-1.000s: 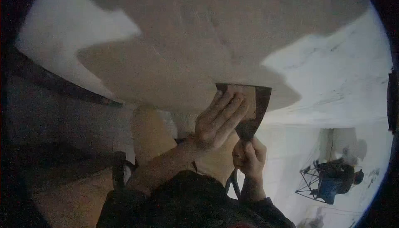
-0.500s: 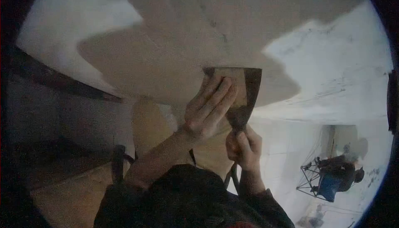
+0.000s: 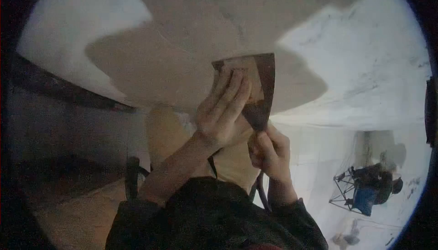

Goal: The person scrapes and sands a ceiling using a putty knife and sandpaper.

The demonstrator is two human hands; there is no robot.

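Note:
A wide putty knife [image 3: 266,79] lies with its broad edge against a surface coated with a large grey-beige patch of filler or plaster [image 3: 182,26]. My right hand [image 3: 270,152] is closed around the knife's handle, which the fingers mostly hide. Stretched out flat, the fingers of my left hand [image 3: 222,106] press on the blade's face. A paler beige smear covers part of the dark blade under and beside those fingers.
White bare surface [image 3: 365,45] surrounds the coated patch. At the lower right, a person in dark clothing [image 3: 385,184] is beside a thin dark metal frame [image 3: 344,186] and something blue [image 3: 365,200]. A dark strip [image 3: 68,83] runs along the left edge.
Both hands and the putty knife have moved up and a little left in the view, the blade now slightly more tilted. The grip looks the same.

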